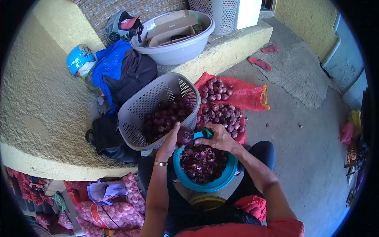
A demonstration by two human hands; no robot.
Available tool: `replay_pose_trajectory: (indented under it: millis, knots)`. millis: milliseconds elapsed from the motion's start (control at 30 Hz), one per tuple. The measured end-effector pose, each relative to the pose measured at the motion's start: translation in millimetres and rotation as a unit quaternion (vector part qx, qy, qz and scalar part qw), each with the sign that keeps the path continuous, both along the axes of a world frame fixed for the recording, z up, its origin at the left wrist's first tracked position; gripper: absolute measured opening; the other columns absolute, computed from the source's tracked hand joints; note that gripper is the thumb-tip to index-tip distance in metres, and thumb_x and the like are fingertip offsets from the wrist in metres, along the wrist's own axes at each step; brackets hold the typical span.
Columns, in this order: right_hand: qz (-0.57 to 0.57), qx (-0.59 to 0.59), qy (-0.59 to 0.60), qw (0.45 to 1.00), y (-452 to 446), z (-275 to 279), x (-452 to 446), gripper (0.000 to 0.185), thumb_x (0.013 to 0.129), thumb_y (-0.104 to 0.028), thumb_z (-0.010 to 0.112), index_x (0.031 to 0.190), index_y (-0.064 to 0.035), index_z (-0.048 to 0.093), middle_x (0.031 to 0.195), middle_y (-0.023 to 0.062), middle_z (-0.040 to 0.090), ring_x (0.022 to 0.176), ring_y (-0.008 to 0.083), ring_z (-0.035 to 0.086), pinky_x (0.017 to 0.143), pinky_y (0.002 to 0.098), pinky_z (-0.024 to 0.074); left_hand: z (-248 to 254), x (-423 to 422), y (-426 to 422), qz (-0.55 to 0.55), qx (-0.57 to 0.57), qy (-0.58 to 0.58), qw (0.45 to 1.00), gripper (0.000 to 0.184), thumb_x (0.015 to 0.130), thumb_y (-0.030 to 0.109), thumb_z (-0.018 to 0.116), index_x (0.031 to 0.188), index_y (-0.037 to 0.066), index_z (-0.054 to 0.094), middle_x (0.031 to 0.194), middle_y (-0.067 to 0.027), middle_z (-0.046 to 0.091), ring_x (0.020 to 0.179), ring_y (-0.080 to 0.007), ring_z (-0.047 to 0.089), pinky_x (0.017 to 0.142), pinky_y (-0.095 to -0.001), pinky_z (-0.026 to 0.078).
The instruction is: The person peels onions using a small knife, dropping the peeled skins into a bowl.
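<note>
Left hand (170,143) around red onion (184,135)

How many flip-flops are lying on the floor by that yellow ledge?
2. The farther flip-flop is near the end of the ledge; the nearer flip-flop is closer to the onions.

My right fingers (203,141) are covering part of a green object (208,132), while the top edge is cutting off a perforated basket (225,16).
</note>
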State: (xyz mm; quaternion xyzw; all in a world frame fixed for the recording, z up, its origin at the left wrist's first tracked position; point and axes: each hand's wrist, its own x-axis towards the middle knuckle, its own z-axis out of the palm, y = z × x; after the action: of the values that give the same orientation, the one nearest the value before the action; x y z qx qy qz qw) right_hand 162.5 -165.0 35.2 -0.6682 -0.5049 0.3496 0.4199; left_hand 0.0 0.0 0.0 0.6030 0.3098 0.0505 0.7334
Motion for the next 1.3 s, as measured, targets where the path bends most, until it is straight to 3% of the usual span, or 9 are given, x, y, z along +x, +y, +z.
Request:
replay_pose_trajectory:
  millis: [67,167,267,367,800,867,1100,1167,1300]
  knots:
    - [-0.047,0.091,-0.004,0.995,5.6,-6.3,-5.9,0.037,0.076,-0.020,0.081,0.103,-0.0007,0.066,0.090,0.0067,0.060,0.082,0.0148,0.058,0.073,0.0302,0.0460,3.8,4.4,-4.5,0.046,-0.093,-0.065,0.992,0.058,0.099,0.056,0.031,0.106,0.006,0.060,0.082,-0.0022,0.063,0.063,-0.0080,0.056,0.047,-0.0223,0.041]
    - [-0.117,0.214,-0.006,0.970,11.8,-2.8,-16.0,0.030,0.073,-0.017,0.082,0.089,0.0021,0.066,0.083,0.0086,0.060,0.070,0.0166,0.057,0.064,0.0314,0.0460,13.5,8.1,-16.5,0.071,-0.084,-0.116,0.987,0.058,0.099,0.055,0.030,0.105,0.006,0.059,0.080,-0.0023,0.062,0.062,-0.0082,0.056,0.047,-0.0222,0.042]
    - [-0.111,0.258,-0.020,0.960,18.8,-16.3,-17.1,0.028,0.074,-0.016,0.081,0.089,0.0021,0.066,0.083,0.0085,0.060,0.070,0.0168,0.058,0.062,0.0312,0.0459,18.1,10.6,-21.8,0.094,-0.075,-0.097,0.988,0.058,0.099,0.055,0.030,0.104,0.005,0.058,0.080,-0.0024,0.061,0.062,-0.0083,0.056,0.048,-0.0225,0.042]
    - [-0.118,0.267,-0.002,0.957,20.9,-20.6,-19.2,0.024,0.076,-0.014,0.080,0.089,0.0014,0.067,0.082,0.0081,0.059,0.069,0.0168,0.058,0.060,0.0317,0.0459,9.1,9.0,-17.1,0.056,-0.076,-0.117,0.989,0.055,0.098,0.057,0.034,0.108,0.009,0.058,0.094,-0.0017,0.064,0.076,-0.0094,0.061,0.053,-0.0233,0.047]
    - [-0.162,0.232,-0.105,0.953,18.4,-15.3,-14.6,0.023,0.085,-0.012,0.071,0.080,0.0032,0.054,0.067,0.0114,0.051,0.057,0.0193,0.055,0.052,0.0355,0.0423,1.6,12.9,-19.9,0.060,-0.049,-0.077,0.994,0.053,0.099,0.055,0.034,0.110,0.007,0.054,0.090,-0.0030,0.060,0.075,-0.0087,0.059,0.052,-0.0234,0.045]
    - [-0.152,0.185,-0.027,0.971,15.8,-10.2,-16.2,0.026,0.086,-0.014,0.071,0.078,0.0026,0.052,0.062,0.0096,0.047,0.055,0.0160,0.054,0.050,0.0354,0.0413,-1.9,13.0,-19.2,0.072,-0.060,-0.069,0.993,0.054,0.098,0.055,0.034,0.111,0.007,0.054,0.091,-0.0033,0.060,0.074,-0.0091,0.059,0.051,-0.0235,0.046]
    - [-0.132,0.179,0.035,0.974,14.2,-9.5,-19.7,0.029,0.086,-0.016,0.071,0.078,0.0033,0.052,0.061,0.0083,0.045,0.053,0.0119,0.048,0.049,0.0331,0.0400,-2.0,12.5,-20.7,0.055,-0.028,-0.116,0.991,0.050,0.100,0.051,0.034,0.114,0.007,0.053,0.099,-0.0042,0.060,0.078,-0.0102,0.060,0.054,-0.0244,0.047]
    - [-0.165,0.178,0.062,0.968,15.4,-13.7,-21.5,0.027,0.085,-0.016,0.072,0.079,0.0030,0.053,0.064,0.0089,0.047,0.056,0.0143,0.049,0.052,0.0334,0.0410,-5.3,13.4,-23.3,0.052,-0.048,-0.167,0.983,0.048,0.100,0.049,0.036,0.115,0.007,0.054,0.101,-0.0026,0.063,0.082,-0.0106,0.060,0.061,-0.0269,0.050]
    - [-0.188,0.218,0.003,0.958,18.0,-14.5,-17.4,0.026,0.084,-0.015,0.073,0.080,0.0033,0.054,0.068,0.0107,0.050,0.061,0.0176,0.052,0.057,0.0351,0.0418,6.9,19.4,-38.4,0.098,-0.122,-0.169,0.973,0.045,0.100,0.046,0.038,0.116,0.007,0.054,0.101,-0.0023,0.061,0.082,-0.0119,0.060,0.063,-0.0276,0.051]
